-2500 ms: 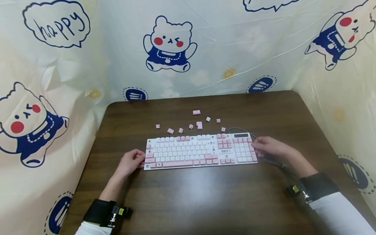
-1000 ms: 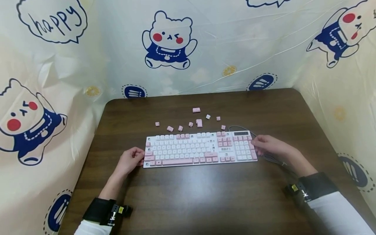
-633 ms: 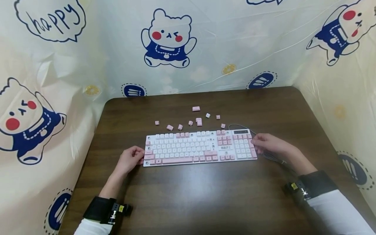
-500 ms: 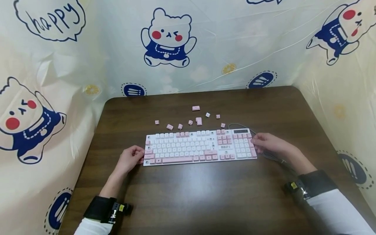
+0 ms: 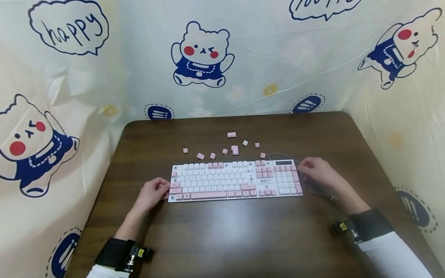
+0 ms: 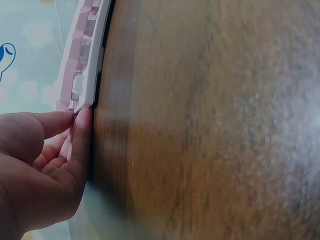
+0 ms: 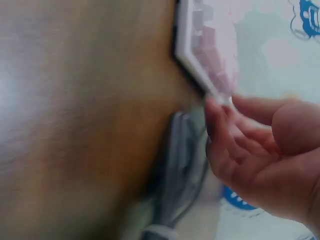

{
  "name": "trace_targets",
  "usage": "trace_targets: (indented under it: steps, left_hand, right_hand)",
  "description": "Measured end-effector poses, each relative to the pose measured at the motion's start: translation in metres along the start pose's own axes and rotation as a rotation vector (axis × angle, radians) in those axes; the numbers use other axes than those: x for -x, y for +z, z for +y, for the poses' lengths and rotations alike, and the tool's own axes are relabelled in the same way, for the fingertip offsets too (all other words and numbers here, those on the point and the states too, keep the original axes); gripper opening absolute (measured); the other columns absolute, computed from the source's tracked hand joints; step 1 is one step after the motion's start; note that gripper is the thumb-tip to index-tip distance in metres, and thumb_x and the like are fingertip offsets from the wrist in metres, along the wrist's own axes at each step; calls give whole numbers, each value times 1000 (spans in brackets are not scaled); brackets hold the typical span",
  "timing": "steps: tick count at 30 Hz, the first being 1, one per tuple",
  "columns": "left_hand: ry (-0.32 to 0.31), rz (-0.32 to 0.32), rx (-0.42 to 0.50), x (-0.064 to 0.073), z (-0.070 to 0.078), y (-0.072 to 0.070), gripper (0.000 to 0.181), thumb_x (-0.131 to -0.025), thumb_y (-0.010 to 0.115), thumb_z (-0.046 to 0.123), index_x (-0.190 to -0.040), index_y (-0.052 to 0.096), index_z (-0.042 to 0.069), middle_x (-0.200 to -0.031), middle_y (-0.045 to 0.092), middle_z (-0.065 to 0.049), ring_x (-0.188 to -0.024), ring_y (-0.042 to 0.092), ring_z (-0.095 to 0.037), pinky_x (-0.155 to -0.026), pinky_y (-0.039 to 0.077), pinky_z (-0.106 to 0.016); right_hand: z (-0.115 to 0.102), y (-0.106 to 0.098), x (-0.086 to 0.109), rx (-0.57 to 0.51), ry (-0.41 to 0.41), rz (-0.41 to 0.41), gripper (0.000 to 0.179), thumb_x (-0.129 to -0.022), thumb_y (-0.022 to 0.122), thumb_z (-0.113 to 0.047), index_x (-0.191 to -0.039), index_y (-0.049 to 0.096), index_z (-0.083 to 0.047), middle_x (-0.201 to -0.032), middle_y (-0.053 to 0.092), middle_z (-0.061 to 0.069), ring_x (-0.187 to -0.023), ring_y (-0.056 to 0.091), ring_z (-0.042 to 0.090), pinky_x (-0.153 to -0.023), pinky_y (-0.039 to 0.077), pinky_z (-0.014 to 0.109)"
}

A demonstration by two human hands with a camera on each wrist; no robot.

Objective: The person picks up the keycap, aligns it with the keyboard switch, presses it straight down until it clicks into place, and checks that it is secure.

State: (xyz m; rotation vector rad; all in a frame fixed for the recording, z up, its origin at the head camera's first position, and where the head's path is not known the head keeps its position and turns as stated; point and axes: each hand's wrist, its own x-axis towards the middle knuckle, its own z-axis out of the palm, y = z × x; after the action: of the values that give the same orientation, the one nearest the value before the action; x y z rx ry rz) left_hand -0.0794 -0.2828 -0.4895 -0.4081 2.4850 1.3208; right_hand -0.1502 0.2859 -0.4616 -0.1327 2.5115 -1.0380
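Keyboard, head view: One board, white and pink, lies on one wooden table between my left hand and right hand.
Loose keycaps: I count nine beyond the keyboard's far edge, eight pink, one white; the largest may be two touching.
Keys: By my judgement most are seated; several gaps, too small to count surely, await caps, so the fitting looks unfinished.
Left hand, left wrist view: My thumb and finger pinch the keyboard's left end.
Right hand, right wrist view: My fingertips meet the keyboard's right corner, beside one bundled cable; blur hides whether they grip.
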Motion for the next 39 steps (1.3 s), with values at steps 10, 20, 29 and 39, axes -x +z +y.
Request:
trace_targets:
  steps: [10,20,29,39]
  left_hand:
    - [27,5,-11,2,4,-7,22,-105,62,13,-116,65,-6,-91,66,-10,-74,65,-13,-66,58,-22]
    - [18,1,-10,5,0,-6,22,-105,62,14,-116,65,-5,-91,65,-10,-74,65,-14,-67,58,-22]
    - [35,12,0,4,2,-7,22,-105,62,12,-115,64,-7,-91,66,-10,-74,65,-13,-66,58,-23]
    - [27,-11,-6,5,1,-3,19,-105,62,12,-112,64,-5,-88,66,-10,-74,64,-15,-65,57,-23]
  right_hand:
    - [-61,11,-41,233,-273,69,19,-102,67,-14,-118,70,-3,-103,72,11,-92,67,25,-82,57,46]
    - [-90,34,-88,412,-346,-15,18,-99,72,-13,-115,71,-5,-98,70,6,-89,63,23,-82,56,39]
    - [-100,41,-99,480,-319,-68,17,-101,71,-17,-114,71,-8,-101,71,6,-89,63,23,-83,55,39]
    - [-99,46,-101,668,-319,-85,12,-100,67,-9,-109,73,-3,-93,69,9,-82,62,22,-77,55,38]
